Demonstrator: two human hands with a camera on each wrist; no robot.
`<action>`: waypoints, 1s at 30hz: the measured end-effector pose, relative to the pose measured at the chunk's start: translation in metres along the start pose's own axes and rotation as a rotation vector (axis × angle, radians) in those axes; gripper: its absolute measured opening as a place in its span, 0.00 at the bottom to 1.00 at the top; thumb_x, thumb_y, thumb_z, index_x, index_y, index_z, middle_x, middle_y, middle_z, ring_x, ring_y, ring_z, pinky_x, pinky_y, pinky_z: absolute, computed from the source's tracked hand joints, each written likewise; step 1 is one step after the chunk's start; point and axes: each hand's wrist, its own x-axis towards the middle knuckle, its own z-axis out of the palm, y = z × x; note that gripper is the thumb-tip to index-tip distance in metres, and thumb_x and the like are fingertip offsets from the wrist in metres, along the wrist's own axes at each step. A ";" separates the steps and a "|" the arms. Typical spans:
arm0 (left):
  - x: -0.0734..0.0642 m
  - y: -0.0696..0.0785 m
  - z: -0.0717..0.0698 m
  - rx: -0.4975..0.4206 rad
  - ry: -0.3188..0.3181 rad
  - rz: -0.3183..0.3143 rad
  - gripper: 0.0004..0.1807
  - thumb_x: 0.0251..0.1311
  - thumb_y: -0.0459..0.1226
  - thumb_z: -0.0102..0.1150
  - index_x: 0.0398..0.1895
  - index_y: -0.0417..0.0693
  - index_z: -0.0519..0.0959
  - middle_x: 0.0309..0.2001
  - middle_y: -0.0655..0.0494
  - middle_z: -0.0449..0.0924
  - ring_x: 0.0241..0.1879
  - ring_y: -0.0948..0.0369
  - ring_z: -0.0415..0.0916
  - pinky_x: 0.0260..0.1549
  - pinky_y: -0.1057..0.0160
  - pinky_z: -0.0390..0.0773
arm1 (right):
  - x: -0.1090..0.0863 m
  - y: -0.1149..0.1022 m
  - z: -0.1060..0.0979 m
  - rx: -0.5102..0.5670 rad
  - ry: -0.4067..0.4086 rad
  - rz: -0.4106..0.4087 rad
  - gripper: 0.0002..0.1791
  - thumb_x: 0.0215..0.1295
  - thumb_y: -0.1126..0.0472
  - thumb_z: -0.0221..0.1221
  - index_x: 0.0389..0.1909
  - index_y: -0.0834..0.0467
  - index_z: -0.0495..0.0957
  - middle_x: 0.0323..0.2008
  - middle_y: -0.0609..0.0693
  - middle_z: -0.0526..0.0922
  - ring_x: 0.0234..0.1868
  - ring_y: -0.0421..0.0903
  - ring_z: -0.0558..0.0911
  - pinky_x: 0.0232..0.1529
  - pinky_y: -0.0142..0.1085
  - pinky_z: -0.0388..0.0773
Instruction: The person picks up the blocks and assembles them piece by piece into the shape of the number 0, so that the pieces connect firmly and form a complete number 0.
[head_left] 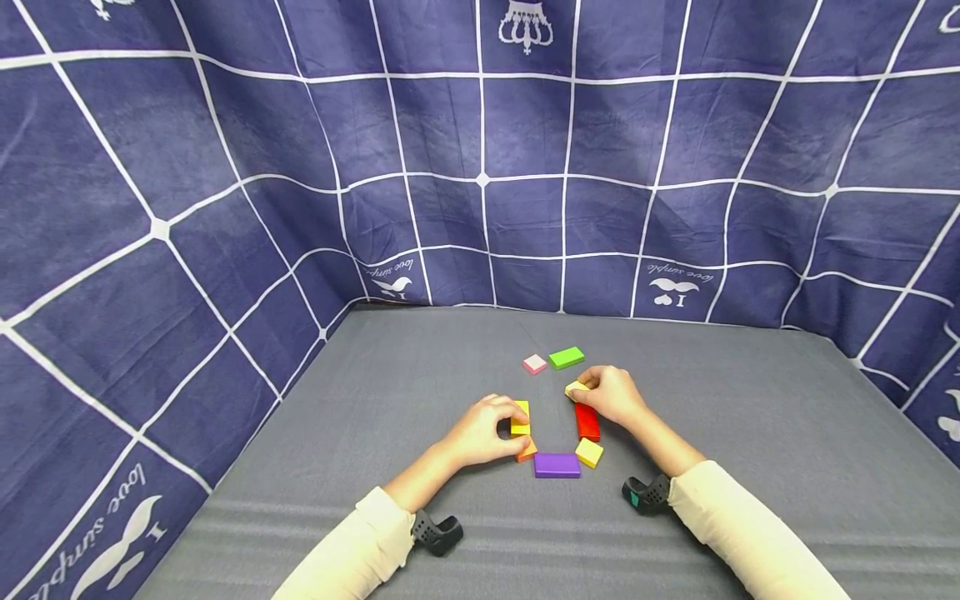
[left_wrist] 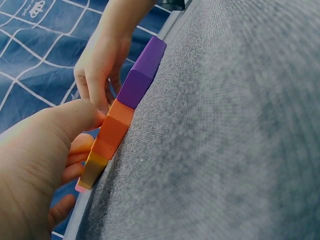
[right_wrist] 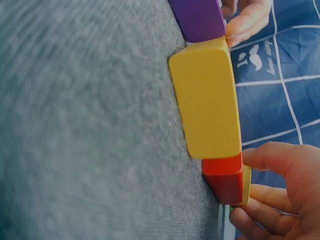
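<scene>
While the right hand (head_left: pixel 615 395) pinches a small yellow block (head_left: pixel 573 389) at the far end of the red block (head_left: pixel 588 423), whose long axis runs near to far, I see the left hand (head_left: pixel 483 429) curled about an orange block (head_left: pixel 530 452) and yellow bar (head_left: pixel 519 429) leftward.

Deep blue covers the curtain (head_left: pixel 420 125), ruled into big squares by white lines, with white moustaches, hearts, lettering and a crown-like print. I see plain grey across the tabletop (head_left: pixel 337 433). Nearest sits a purple block (head_left: pixel 557 467); left of it, an orange block (head_left: pixel 528 454), then a yellow block (head_left: pixel 521 428) beyond. On the right come a yellow brick (head_left: pixel 589 452), a red block (head_left: pixel 588 423) and a paler yellow piece (head_left: pixel 575 389). Farthest are a bright green block (head_left: pixel 566 358) and a pink block (head_left: pixel 535 364), whiter on top. The sleeves (head_left: pixel 356 542) are cream.
</scene>
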 end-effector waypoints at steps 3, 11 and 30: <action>0.000 0.000 0.000 -0.005 0.002 -0.003 0.12 0.50 0.41 0.69 0.38 0.47 0.84 0.40 0.58 0.82 0.46 0.59 0.76 0.49 0.63 0.73 | -0.001 -0.001 0.003 -0.006 0.003 -0.003 0.14 0.52 0.58 0.69 0.34 0.65 0.83 0.26 0.50 0.84 0.29 0.45 0.80 0.33 0.37 0.74; 0.000 0.000 0.001 -0.012 0.005 -0.004 0.12 0.50 0.40 0.70 0.38 0.47 0.84 0.40 0.58 0.82 0.46 0.59 0.76 0.50 0.63 0.73 | -0.003 -0.004 0.005 -0.014 -0.008 0.011 0.14 0.52 0.58 0.69 0.34 0.65 0.83 0.26 0.49 0.84 0.29 0.45 0.80 0.33 0.37 0.74; -0.001 0.001 -0.001 -0.007 0.008 -0.002 0.12 0.50 0.41 0.70 0.38 0.47 0.84 0.39 0.59 0.82 0.45 0.60 0.75 0.48 0.64 0.73 | -0.012 0.004 0.004 0.051 0.000 -0.037 0.13 0.60 0.59 0.64 0.38 0.65 0.81 0.30 0.51 0.83 0.32 0.45 0.79 0.36 0.37 0.75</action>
